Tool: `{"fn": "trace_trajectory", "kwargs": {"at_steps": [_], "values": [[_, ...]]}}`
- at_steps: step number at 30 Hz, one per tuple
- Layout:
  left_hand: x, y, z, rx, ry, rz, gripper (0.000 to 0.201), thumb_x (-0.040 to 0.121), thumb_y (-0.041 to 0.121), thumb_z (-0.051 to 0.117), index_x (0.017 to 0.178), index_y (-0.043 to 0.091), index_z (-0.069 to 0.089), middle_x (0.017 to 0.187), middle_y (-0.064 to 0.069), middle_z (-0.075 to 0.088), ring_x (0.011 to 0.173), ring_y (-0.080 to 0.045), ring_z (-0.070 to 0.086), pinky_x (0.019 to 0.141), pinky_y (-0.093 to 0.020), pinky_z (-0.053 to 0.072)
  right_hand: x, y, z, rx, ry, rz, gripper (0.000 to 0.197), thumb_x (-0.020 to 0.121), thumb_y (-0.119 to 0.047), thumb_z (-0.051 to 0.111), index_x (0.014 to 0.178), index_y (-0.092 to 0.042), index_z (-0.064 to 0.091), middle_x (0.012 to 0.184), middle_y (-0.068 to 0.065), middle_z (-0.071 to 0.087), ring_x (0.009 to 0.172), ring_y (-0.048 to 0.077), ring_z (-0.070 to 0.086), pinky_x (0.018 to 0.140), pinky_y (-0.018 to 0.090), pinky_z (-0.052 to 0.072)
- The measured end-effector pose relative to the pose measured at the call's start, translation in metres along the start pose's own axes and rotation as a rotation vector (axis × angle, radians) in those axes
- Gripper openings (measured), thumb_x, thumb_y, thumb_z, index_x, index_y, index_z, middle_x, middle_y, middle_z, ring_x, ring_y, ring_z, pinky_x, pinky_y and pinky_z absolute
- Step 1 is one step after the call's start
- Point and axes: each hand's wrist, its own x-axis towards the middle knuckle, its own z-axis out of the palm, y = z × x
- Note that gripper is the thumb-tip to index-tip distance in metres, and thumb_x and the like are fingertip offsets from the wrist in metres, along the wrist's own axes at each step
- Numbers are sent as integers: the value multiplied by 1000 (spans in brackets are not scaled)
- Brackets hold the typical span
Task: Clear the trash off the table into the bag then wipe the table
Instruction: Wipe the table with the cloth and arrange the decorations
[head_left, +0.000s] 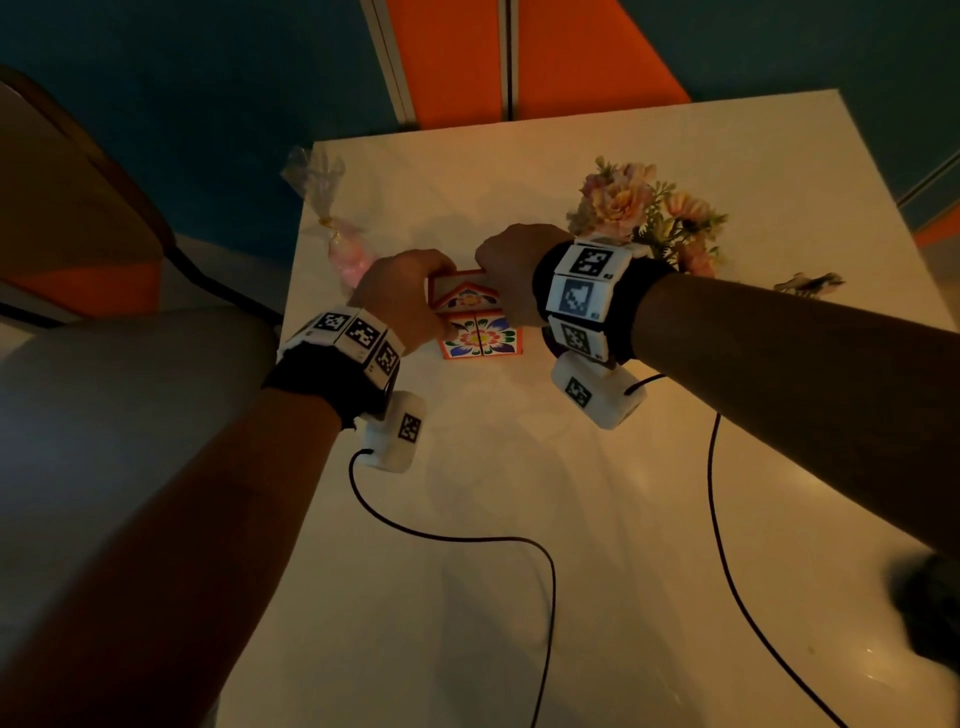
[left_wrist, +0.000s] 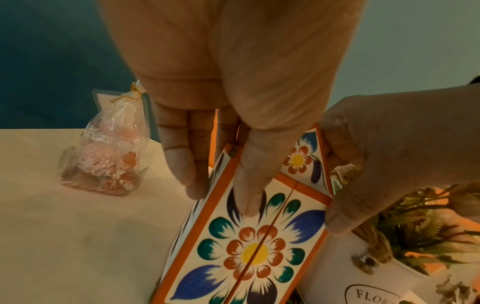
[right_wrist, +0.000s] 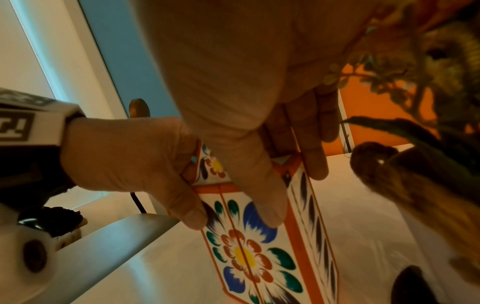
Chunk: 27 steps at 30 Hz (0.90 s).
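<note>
Flower pot (head_left: 652, 218) at table's right; chair (head_left: 72, 208) off left edge; orange panels (head_left: 519, 57) beyond

A pale, glossy table (head_left: 571, 519) carries it all. The flower-painted box (head_left: 480, 335) stands mid-table, our landmark. Just left of it and a little farther back lies a clear cellophane packet (head_left: 340, 244) of pink bits. Right of the box stands the white flower pot (left_wrist: 363, 273); well beyond that, a small dark scrap (head_left: 808, 285).
</note>
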Motion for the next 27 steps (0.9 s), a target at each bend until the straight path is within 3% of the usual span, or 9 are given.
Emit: {"fn": "trace_trajectory", "kwargs": {"at_steps": [4,9,12,14,17,19,21,24,27], "values": [[0,-1,-1,3,-5,13,62,61,14,86,118,19,60,114,0,65,102,-20,61,91,-33,51,3,0,1,-9,-24,-2,33,82,-22,71,108,-3,63,69,5,50,65,25,50,70,34,44],[0,-4,0,-38,-23,17,65,60,15,87,119,20,59,114,1,66,94,-17,63,89,-31,51,4,1,3,-19,-5,-8,34,82,-23,71,110,-5,63,90,13,61,67,25,50,69,33,43],[-2,-10,-1,-90,-51,-4,82,57,18,89,129,21,51,123,3,60,97,-17,61,92,-32,51,4,3,3,-37,-5,-13,33,82,-24,71,108,-6,63,96,12,64,76,29,55,71,35,45],[-6,-20,-8,-139,-52,-71,89,56,21,90,133,24,45,123,9,55,96,-14,58,86,-30,50,4,3,3,-54,-17,-14,35,80,-25,73,109,-9,63,101,10,65,88,32,60,78,39,46],[-13,-48,-22,-156,-51,-201,59,66,20,84,118,24,56,112,11,57,92,-13,58,79,-27,48,0,1,3,-110,5,0,44,79,-29,74,117,-15,58,114,9,60,104,33,57,91,43,37],[-17,-69,-31,-179,-57,-305,29,75,17,78,99,19,63,100,1,65,83,-16,62,71,-27,51,-6,-2,2,-162,60,4,50,82,-30,70,125,-16,51,125,10,52,112,33,52,97,44,36],[-14,-90,-35,-202,-48,-440,19,81,19,74,94,11,63,88,-8,67,68,-15,62,57,-25,50,-18,-8,-2,-169,112,-19,54,86,-29,65,134,-16,44,134,10,46,119,33,47,101,44,37],[2,-110,-36,-341,98,-620,40,78,29,76,107,8,59,84,-11,66,65,-22,63,63,-33,55,-46,-24,-8,-75,210,-124,56,88,-34,61,138,-18,41,138,7,45,123,31,45,103,42,36],[21,-107,-32,-461,148,-616,67,74,36,78,129,11,48,106,-11,63,80,-28,65,78,-41,57,-83,-34,4,91,202,-243,47,87,-39,61,130,-23,50,134,0,51,119,22,50,97,31,38]]}}
